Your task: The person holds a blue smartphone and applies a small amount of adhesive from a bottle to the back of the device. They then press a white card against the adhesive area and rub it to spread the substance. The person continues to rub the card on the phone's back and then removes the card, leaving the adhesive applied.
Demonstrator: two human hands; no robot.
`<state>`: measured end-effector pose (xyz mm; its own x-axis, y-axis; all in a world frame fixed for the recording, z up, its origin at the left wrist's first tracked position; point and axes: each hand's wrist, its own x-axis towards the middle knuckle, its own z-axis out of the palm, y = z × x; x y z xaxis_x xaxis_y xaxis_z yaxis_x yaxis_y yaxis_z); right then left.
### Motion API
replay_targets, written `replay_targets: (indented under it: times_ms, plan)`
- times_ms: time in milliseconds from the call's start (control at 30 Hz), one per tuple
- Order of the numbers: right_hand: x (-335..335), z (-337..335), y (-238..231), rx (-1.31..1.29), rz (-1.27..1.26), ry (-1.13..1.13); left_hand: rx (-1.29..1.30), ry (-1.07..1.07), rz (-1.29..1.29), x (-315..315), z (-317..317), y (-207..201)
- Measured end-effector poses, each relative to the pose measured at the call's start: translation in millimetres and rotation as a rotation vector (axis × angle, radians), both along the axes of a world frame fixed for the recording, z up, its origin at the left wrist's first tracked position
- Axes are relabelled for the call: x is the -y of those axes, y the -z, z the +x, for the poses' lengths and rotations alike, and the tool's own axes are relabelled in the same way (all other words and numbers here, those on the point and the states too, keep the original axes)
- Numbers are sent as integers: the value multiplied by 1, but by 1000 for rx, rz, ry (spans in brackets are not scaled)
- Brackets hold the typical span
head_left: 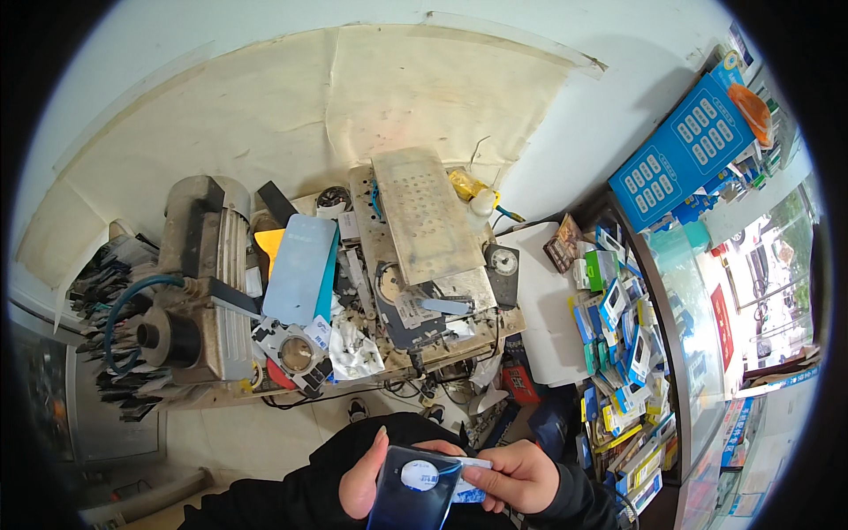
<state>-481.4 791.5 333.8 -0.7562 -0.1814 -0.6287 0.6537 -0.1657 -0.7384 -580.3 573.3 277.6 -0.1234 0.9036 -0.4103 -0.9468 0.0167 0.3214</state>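
Observation:
Low in the head view, my left hand (360, 484) is closed around a dark blue, glossy phone-shaped panel (408, 507), its thumb up along the left edge and its fingers mostly behind. A round white label (420, 475) with blue print is on the panel's upper part. Close against the right edge of the panel, my right hand (521, 477) pinches a small white and blue packet (470, 495) between thumb and fingers. The left hand's fingertips reach behind the panel towards that packet. Whether the panel is a whole phone or only a back cover, I cannot tell.
Beyond my hands stands a cluttered workbench (424, 355). It bears a grimy motor-driven machine (199, 265), a light blue panel (300, 269), a dusty perforated plate (424, 212) and hard-drive parts (503, 262). Many boxed packs (632, 353) fill the right side beside a glass counter (698, 344).

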Motion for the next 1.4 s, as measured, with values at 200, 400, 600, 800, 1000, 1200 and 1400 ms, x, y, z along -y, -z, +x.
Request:
replay_targets:
  times_ms: [200,400,600,800,1000,1200,1400]
  plan:
    - [16,4,1,-283,73,101,17,-31,31,1,1,3]
    - [21,11,5,-327,74,16,73,-79,105,0,1,-2]
    - [33,34,20,-411,-43,-80,269,-241,357,4,3,7]
    - [36,49,25,-295,-80,-19,224,-401,413,4,-17,10]
    - [50,43,17,-306,-113,128,168,-471,442,-13,-35,2]
    - [57,38,9,-360,-38,155,169,-441,484,-12,-43,-5]
    - [55,40,16,-372,-31,184,203,-410,503,-11,-41,-3]
